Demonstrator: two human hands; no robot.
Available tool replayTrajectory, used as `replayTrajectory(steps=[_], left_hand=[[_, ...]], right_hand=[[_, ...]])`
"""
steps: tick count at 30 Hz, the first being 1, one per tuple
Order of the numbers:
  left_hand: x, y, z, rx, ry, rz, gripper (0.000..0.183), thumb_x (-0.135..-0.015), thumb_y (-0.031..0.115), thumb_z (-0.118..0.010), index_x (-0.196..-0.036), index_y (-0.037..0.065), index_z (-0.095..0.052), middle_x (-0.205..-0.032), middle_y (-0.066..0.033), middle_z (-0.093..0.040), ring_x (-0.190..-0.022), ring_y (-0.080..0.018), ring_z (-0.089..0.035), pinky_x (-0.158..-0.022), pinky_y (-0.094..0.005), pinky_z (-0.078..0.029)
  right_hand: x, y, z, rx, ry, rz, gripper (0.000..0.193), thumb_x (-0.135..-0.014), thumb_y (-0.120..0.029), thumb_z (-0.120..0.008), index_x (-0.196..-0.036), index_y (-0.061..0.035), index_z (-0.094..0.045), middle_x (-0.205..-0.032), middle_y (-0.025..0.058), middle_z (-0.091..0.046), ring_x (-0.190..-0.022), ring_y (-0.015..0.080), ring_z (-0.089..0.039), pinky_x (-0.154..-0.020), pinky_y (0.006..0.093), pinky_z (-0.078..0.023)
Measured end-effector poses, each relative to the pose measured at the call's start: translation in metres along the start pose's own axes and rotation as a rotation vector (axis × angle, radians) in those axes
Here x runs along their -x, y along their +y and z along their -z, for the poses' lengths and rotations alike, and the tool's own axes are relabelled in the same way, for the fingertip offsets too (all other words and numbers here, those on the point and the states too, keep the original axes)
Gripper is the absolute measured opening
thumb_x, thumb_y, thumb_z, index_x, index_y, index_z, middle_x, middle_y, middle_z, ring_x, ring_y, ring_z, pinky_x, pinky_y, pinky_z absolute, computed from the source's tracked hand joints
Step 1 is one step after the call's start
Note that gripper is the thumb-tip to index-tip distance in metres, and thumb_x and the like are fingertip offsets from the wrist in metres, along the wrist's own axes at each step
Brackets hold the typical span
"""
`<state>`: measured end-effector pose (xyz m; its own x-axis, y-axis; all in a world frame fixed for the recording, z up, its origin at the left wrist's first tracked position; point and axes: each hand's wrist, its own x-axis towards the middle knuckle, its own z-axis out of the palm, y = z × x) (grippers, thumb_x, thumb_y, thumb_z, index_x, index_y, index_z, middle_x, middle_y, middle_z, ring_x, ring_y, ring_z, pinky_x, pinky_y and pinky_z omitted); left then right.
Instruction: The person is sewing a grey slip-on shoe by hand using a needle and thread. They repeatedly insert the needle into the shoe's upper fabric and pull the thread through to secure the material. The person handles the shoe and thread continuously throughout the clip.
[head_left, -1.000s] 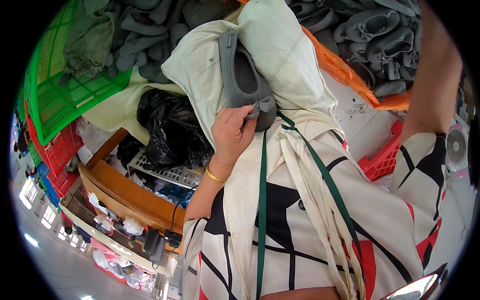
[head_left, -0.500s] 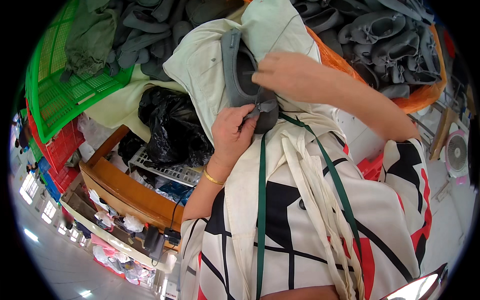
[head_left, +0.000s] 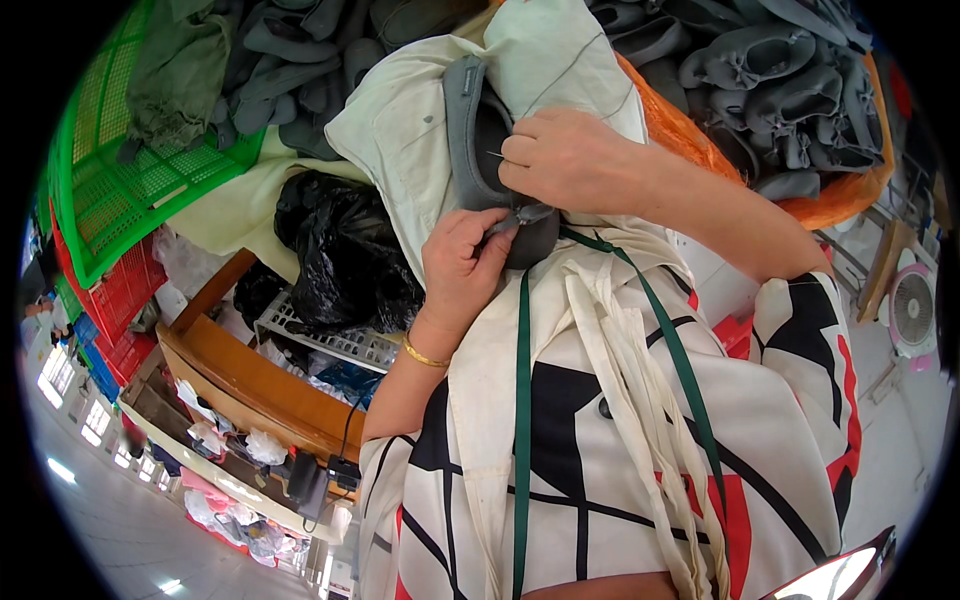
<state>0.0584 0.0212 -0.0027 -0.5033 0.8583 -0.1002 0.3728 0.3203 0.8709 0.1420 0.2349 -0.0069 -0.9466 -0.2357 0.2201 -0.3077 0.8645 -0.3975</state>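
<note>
A grey slip-on shoe (head_left: 465, 150) lies on the pale cloth over my lap, its toe toward me. My left hand (head_left: 465, 265), a gold bangle on its wrist, is closed in a pinch on the small grey bow (head_left: 530, 214) at the shoe's toe. Over the shoe's opening, my right hand (head_left: 565, 160) has its fingers closed round a thin needle (head_left: 494, 154), whose tip pokes out to the left. Part of the shoe's right side is hidden behind that hand.
Piled grey shoes (head_left: 290, 60) lie at the far left by a green basket (head_left: 150, 190). More fill an orange sack (head_left: 690, 130) at the far right. A black plastic bag (head_left: 345, 250) and a wooden drawer (head_left: 250, 370) are to my left; a fan (head_left: 910, 305) stands right.
My right hand, blurred before, has shifted slightly down and left over the shoe, and the needle now shows at its fingers. The left hand keeps its pinch on the bow.
</note>
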Motion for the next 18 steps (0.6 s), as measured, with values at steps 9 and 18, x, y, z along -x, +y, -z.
replayTrajectory(steps=[9, 18], left_hand=[[0.005, -0.009, 0.000, 0.031, 0.002, -0.062, 0.024, -0.081, -0.002, -0.072, -0.104, 0.004, -0.072, -0.086, -0.0094, -0.067, -0.074, -0.0204, -0.061, -0.066, -0.0280, -0.048], [0.006, -0.011, 0.000, 0.027, 0.001, -0.032, 0.020, -0.084, 0.001, -0.073, -0.104, 0.003, -0.072, -0.087, -0.0095, -0.067, -0.074, -0.0199, -0.061, -0.065, -0.0278, -0.048]], right_hand=[[0.007, 0.005, 0.003, -0.190, -0.112, -0.020, 0.016, -0.076, -0.011, -0.062, -0.091, -0.0050, -0.064, -0.086, 0.0059, -0.056, -0.084, 0.0232, -0.060, -0.072, 0.0333, -0.052], [0.006, 0.008, 0.012, -0.143, -0.195, 0.017, 0.014, -0.077, -0.011, -0.063, -0.090, -0.0051, -0.065, -0.084, 0.0050, -0.057, -0.086, 0.0237, -0.060, -0.072, 0.0338, -0.052]])
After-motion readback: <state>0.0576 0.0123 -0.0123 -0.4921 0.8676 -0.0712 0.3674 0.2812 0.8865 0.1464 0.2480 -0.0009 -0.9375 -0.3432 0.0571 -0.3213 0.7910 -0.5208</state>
